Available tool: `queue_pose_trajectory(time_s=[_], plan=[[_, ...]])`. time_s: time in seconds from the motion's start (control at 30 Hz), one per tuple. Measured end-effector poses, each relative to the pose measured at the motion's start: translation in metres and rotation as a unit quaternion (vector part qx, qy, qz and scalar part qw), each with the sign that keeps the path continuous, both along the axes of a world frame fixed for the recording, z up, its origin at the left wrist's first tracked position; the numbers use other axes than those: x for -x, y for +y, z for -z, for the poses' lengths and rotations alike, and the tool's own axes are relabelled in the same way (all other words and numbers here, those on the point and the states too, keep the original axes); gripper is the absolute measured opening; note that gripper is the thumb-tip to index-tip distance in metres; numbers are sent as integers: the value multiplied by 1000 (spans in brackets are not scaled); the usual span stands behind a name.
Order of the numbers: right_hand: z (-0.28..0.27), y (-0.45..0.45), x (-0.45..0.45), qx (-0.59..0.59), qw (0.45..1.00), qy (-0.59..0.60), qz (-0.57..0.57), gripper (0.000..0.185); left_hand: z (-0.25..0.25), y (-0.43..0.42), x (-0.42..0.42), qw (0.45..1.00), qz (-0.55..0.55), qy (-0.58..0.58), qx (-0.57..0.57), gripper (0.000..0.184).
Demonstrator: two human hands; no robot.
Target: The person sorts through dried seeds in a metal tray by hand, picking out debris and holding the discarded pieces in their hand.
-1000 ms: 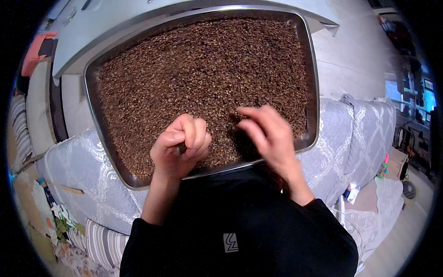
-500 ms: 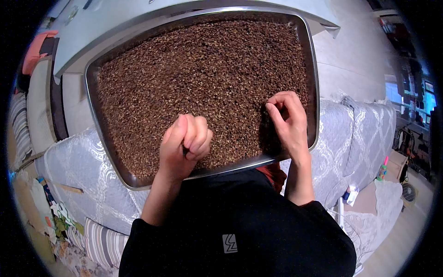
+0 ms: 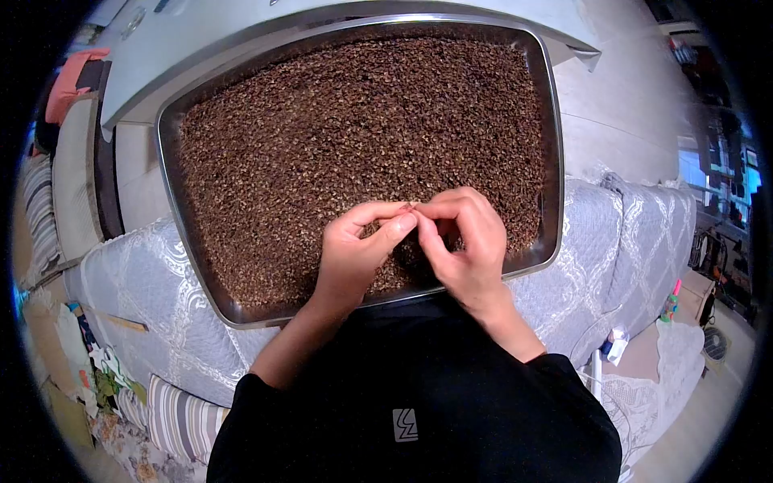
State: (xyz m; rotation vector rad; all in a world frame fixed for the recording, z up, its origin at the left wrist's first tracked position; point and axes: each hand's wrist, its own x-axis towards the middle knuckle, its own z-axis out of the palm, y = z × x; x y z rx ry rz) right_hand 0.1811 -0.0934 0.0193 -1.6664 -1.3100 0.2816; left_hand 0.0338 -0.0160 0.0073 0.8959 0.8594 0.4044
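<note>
A large metal tray (image 3: 559, 161) holds a thick layer of small brown dried husks that look like Sichuan peppercorns (image 3: 362, 121). Over the near part of the tray, my left hand (image 3: 348, 251) and my right hand (image 3: 473, 245) meet at the fingertips. Thumb and forefinger of each are pinched on a tiny reddish peppercorn piece (image 3: 407, 207) between them. Its exact shape is too small to make out. Both hands are above the husks, with a dark shadow beneath my right one.
Behind the tray stands a light-coloured table (image 3: 217, 36). A grey patterned sofa cover (image 3: 596, 258) spreads on both sides of me. At lower left lies a striped cushion (image 3: 185, 423). A pink-and-green bottle-like item (image 3: 671, 303) is at far right.
My left hand has moved right and uncurled from a loose fist into a pinch. My right hand has come left from the tray's right side, and the fingertips now meet.
</note>
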Motion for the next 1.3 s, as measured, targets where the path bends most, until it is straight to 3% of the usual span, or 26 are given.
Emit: queue_pose_trajectory(time_s=[0.1, 0.13, 0.23, 0.3, 0.33, 0.37, 0.4, 0.5, 0.6, 0.7, 0.83, 1.03, 1.1, 1.17, 1.23, 1.3], plan=[[0, 1, -1, -18, 997, -46, -50, 17, 8, 5, 9, 992, -16, -62, 105, 16], [-2, 1, -1, -15, 997, -46, -64, 16, 5, 3, 6, 994, -33, -53, 94, 12], [-7, 0, 0, 23, 994, 77, -68, 19, 8, 6, 12, 999, -13, 15, 26, 10], [-11, -1, 6, 103, 969, 226, -17, 22, 8, 6, 11, 992, 29, 18, -119, 9], [-8, -2, 2, 113, 962, 240, -60, 22, 8, 6, 10, 980, 50, 18, -191, 9], [-2, -4, 0, 123, 954, 255, -101, 21, 7, 7, 11, 983, 69, 21, -171, 9], [1, -9, 5, 155, 907, 383, -81, 17, 4, 8, 13, 984, 88, 24, -151, 9], [-4, -15, 0, 196, 855, 472, -83, 16, 0, 12, 20, 979, 141, 45, -143, 9], [-8, -17, 2, 190, 904, 368, -107, 13, 3, 16, 26, 967, 192, 44, -160, 7], [-4, -18, 3, 150, 936, 281, -150, 7, 1, 16, 32, 980, 200, -1, -11, 5], [-8, -22, 12, 169, 926, 303, -147, 12, 6, 13, 38, 973, 226, -34, 43, 5], [-5, -32, 20, 212, 870, 428, -120, 8, 5, 12, 38, 963, 258, -71, -39, 8], [4, -36, 21, 180, 863, 462, -100, 7, 13, 10, 40, 953, 195, -199, 120, 17], [-2, -32, 11, 178, 918, 345, -88, 10, 12, 11, 42, 926, 138, -276, 219, 24], [-5, -27, -4, 135, 983, 87, -86, 15, 3, 17, 41, 910, 91, -308, 262, 29], [-4, -27, -17, 131, 990, -53, -15, 13, 6, 21, 45, 908, 96, -325, 247, 34]])
